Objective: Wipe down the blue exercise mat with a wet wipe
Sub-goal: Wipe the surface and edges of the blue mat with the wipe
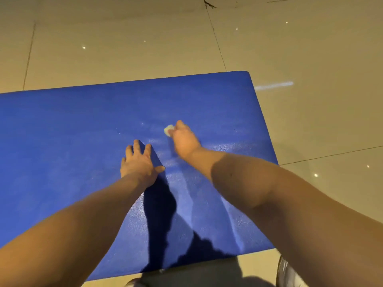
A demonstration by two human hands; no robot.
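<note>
Glossy beige tiled floor fills the top and right side, with dark grout lines, small bright light reflections, and a cracked, dirty patch on the grout line at the top centre.

Large flat blue foam exercise mat lies on the floor, taking up the middle and left. It runs off the left edge. Its rounded far right corner is in view and its near edge sits at the bottom. The surface is finely textured, with a wet-looking sheen in streaks near the middle and toward the near right. Dark arm shadows fall on the mat between the forearms.

Two bare forearms reach in from the bottom corners toward the mat centre.

Left hand is palm down, flat on the mat just left of centre. Its fingers are straight and spread apart, thumb out to the right, pressing on the surface.

Right hand is just beyond and right of the left, knuckles up, slightly blurred. Its fingers are bunched together and curled down, gripping a small wadded pale wet wipe. The wipe pokes out at the left side of the fingertips and touches the mat near its centre. The hands are near each other but apart.

Pale grey shoe is partly in view at the bottom right on the floor, off the mat.
</note>
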